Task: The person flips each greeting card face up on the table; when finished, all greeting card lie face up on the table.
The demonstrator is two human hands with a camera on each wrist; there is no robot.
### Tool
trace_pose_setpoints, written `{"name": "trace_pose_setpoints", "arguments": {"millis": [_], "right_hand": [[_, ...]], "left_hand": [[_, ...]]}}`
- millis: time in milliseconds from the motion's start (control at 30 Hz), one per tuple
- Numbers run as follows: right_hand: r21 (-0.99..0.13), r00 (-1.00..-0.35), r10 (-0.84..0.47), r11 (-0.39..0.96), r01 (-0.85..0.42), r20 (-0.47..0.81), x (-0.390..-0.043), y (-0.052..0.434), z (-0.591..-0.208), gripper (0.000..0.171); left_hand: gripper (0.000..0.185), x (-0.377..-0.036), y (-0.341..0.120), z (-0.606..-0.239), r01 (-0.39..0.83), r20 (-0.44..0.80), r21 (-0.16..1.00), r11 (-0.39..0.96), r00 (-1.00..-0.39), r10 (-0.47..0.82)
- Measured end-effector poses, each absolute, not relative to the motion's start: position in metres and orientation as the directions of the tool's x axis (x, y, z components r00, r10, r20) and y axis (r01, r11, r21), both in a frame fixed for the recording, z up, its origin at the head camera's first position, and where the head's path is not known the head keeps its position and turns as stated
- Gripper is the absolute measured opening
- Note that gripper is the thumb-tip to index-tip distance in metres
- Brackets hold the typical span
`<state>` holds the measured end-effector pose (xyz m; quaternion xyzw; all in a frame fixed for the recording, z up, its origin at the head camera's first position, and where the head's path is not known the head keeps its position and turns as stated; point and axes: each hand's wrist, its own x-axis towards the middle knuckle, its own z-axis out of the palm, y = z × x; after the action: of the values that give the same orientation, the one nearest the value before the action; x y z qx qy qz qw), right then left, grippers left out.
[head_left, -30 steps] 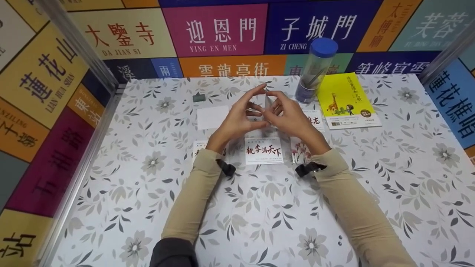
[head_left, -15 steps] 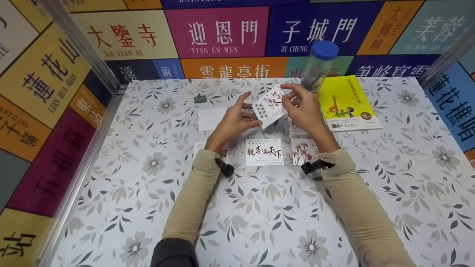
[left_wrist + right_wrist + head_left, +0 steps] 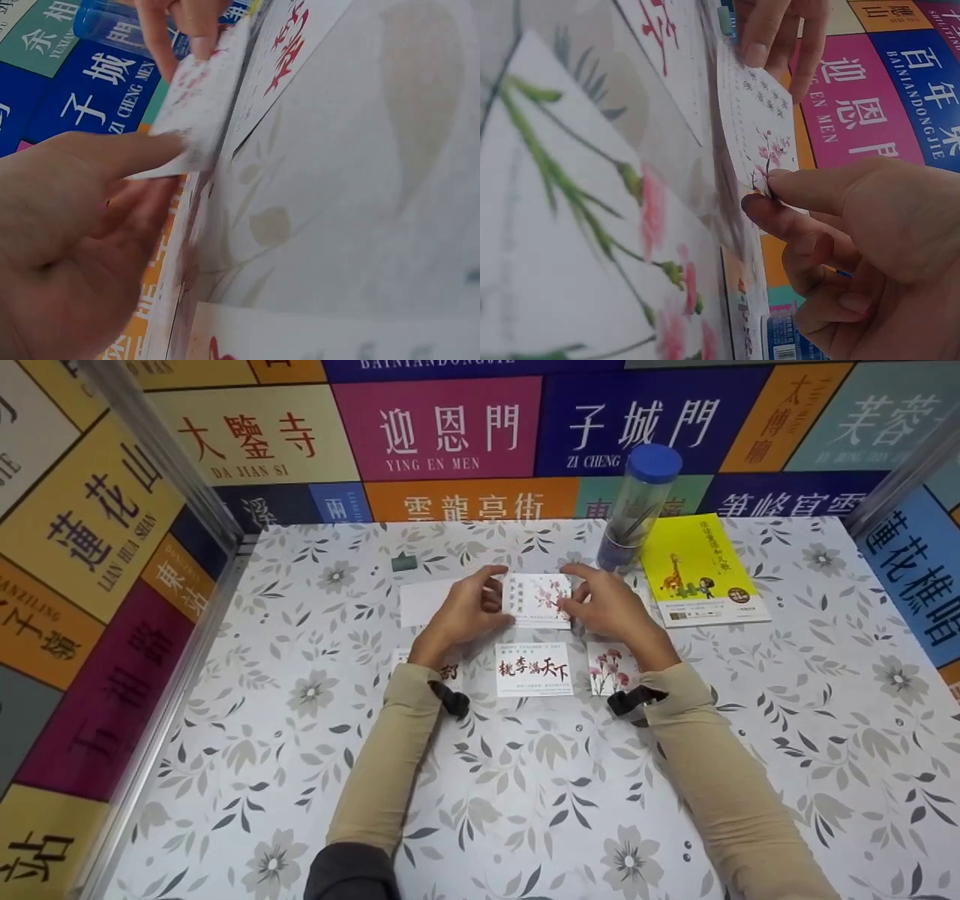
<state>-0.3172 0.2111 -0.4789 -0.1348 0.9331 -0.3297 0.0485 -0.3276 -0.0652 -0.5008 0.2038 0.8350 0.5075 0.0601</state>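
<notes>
Above the table [image 3: 525, 810], from the head view, a blossom card [image 3: 541, 600] is pinched by the left hand [image 3: 465, 611] and right hand [image 3: 611, 607]. Both wrist views show thumb-and-finger pinches on opposite edges (card just above the cloth).

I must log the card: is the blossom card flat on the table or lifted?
Lifted: both hands pinch the blossom card by its edges.

card: small white blossom card [image 3: 538, 600], pink branch and dark text
pose: face up, pinched at both ends
place: just beyond the red-lettered card [image 3: 533, 669]
</notes>
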Motion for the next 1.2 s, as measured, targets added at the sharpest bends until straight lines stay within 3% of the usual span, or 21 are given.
{"name": "trace_pose_setpoints", "arguments": {"millis": [200,400,567,833,933,1200], "right_hand": [[-0.572,-0.962,-0.273,0.787,-0.230,0.011,-0.316,0.206,-0.485,0.061],[-0.562,-0.945,-0.323,0.790,-0.245,-0.041,-0.314,0.203,-0.483,0.061],[-0.556,-0.922,-0.379,0.783,-0.278,-0.073,-0.314,0.204,-0.480,0.050],[-0.556,-0.918,-0.384,0.786,-0.271,-0.097,-0.313,0.206,-0.480,0.049],[-0.586,-0.914,-0.395,0.763,-0.271,-0.091,-0.313,0.206,-0.480,0.049],[-0.641,-0.879,-0.477,0.674,-0.368,0.002,-0.313,0.197,-0.479,0.047]], "left_hand": [[0.094,-0.326,-0.068,-0.497,0.318,0.025,0.773,0.549,-0.880,0.475],[0.083,-0.326,-0.070,-0.499,0.309,0.017,0.731,0.608,-0.900,0.436],[0.074,-0.325,-0.070,-0.500,0.299,0.000,0.703,0.646,-0.907,0.420],[0.073,-0.325,-0.070,-0.502,0.263,-0.032,0.723,0.639,-0.911,0.412],[0.069,-0.326,-0.070,-0.502,0.290,0.001,0.732,0.617,-0.906,0.424],[0.036,-0.332,-0.079,-0.497,0.403,0.209,0.765,0.502,-0.893,0.399]]}}
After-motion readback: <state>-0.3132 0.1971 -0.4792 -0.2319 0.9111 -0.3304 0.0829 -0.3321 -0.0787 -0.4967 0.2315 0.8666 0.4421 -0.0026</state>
